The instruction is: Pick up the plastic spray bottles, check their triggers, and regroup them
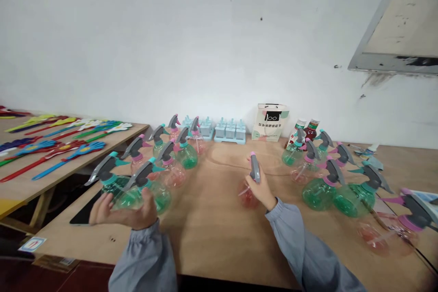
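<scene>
My right hand (260, 187) is wrapped round the neck of a pink spray bottle (247, 195) with a grey trigger head, at the middle of the table. Its nozzle points away from me. On the left, my left hand (125, 212) has its fingers apart and nothing in them. Just behind it stands a green spray bottle (159, 195) with a grey and teal head, and another green spray bottle (114, 183) is beside that. Whether the left fingers touch either bottle, I cannot tell.
More green and pink spray bottles stand in a left group (174, 173) and a right group (318, 194). Along the wall are light-blue popsicle molds (230, 131), a paper bag (270, 123) and sauce bottles (310, 128). Colourful hand-shaped clappers (73, 155) lie on the left table (73, 171).
</scene>
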Demonstrator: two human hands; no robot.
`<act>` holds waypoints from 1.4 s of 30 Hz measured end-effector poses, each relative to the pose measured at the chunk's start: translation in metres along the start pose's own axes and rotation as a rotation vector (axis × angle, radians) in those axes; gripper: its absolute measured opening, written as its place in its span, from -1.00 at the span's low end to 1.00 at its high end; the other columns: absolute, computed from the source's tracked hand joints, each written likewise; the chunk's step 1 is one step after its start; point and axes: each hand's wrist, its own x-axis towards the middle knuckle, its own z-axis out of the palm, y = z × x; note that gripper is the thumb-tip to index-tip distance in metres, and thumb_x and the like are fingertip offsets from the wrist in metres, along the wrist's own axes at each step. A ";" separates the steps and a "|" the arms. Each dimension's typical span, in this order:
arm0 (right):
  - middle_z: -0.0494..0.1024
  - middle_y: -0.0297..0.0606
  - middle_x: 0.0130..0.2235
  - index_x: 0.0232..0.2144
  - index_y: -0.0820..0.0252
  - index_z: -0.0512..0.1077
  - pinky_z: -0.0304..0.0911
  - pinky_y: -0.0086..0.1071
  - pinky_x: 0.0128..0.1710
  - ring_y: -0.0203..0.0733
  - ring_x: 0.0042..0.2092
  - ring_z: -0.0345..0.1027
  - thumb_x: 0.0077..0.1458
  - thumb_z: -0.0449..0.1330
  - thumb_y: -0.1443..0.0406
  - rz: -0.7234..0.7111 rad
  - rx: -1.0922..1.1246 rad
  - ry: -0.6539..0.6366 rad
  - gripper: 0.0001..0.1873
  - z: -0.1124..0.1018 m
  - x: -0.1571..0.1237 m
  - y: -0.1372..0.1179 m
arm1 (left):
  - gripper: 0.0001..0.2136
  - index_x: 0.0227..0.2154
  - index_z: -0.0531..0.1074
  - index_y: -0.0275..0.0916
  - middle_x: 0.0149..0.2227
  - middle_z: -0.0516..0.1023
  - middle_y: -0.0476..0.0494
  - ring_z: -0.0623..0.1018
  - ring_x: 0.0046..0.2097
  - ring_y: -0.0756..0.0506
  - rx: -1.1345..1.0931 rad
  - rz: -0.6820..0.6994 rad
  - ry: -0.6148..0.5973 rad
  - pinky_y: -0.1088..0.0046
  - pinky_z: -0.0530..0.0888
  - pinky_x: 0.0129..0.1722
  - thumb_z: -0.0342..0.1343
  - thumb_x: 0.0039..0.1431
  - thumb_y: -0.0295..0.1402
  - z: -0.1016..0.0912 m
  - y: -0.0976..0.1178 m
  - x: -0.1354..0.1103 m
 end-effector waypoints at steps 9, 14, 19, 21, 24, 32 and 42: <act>0.65 -0.24 -0.11 -0.17 0.06 0.56 0.38 -0.19 -0.05 0.00 0.00 0.47 -0.10 0.34 0.13 0.237 0.180 0.039 -0.62 -0.015 0.023 -0.015 | -0.61 -0.32 0.35 -0.20 -0.38 0.37 -0.09 0.46 -0.25 -0.20 0.007 0.089 -0.184 0.17 0.44 -0.16 0.17 0.02 0.04 0.019 0.000 -0.013; 0.68 -0.20 -0.15 -0.17 0.09 0.57 0.37 -0.35 -0.31 -0.01 -0.07 0.54 -0.17 0.36 0.14 0.339 0.372 -0.114 -0.57 -0.024 0.030 -0.035 | -0.72 -0.30 0.39 -0.18 -0.36 0.45 -0.10 0.49 -0.24 -0.17 -0.193 0.280 -0.507 0.26 0.42 -0.18 0.10 0.18 -0.05 0.053 0.045 -0.045; 0.68 -0.19 -0.10 -0.22 0.10 0.57 0.42 -0.34 -0.29 -0.02 -0.08 0.58 -0.20 0.30 0.22 0.444 0.477 -0.237 -0.62 -0.030 0.042 -0.040 | -0.71 -0.12 0.40 -0.18 -0.18 0.52 -0.19 0.52 -0.05 -0.23 -0.266 0.229 -0.629 0.19 0.42 -0.04 0.05 0.26 -0.09 0.108 0.081 -0.056; 0.68 -0.18 -0.10 -0.25 0.12 0.57 0.44 -0.29 -0.18 -0.01 -0.05 0.58 -0.20 0.26 0.25 0.437 0.519 -0.282 -0.65 -0.030 0.046 -0.039 | -0.61 0.01 0.35 -0.18 -0.06 0.52 -0.24 0.51 0.05 -0.26 -0.281 0.189 -0.640 0.11 0.40 0.06 0.11 0.22 -0.07 0.128 0.083 -0.058; 0.69 -0.20 -0.13 -0.29 0.11 0.57 0.43 -0.23 -0.08 0.01 -0.03 0.56 -0.23 0.24 0.29 0.389 0.570 -0.305 -0.66 -0.026 0.050 -0.040 | -0.30 0.18 0.22 -0.21 0.10 0.45 -0.35 0.45 0.17 -0.34 -0.295 0.172 -0.665 0.02 0.37 0.15 0.29 0.02 -0.06 0.147 0.077 -0.064; 0.63 -0.28 -0.42 -0.52 0.12 0.47 0.32 -0.35 -0.40 -0.09 -0.29 0.51 -0.32 0.17 0.27 0.285 0.534 -0.106 -0.82 -0.008 0.055 -0.037 | -0.17 0.27 0.12 -0.17 0.17 0.41 -0.35 0.43 0.22 -0.36 -0.280 0.190 -0.721 -0.02 0.35 0.19 0.35 -0.04 -0.13 0.149 0.065 -0.068; 0.65 -0.25 -0.35 -0.43 0.14 0.55 0.25 -0.37 -0.44 -0.07 -0.26 0.50 -0.31 0.16 0.27 0.350 0.460 -0.352 -0.71 -0.006 0.050 -0.039 | -0.15 0.29 0.10 -0.21 0.19 0.38 -0.41 0.42 0.23 -0.39 -0.245 0.196 -0.744 -0.04 0.38 0.16 0.33 -0.03 -0.12 0.148 0.067 -0.067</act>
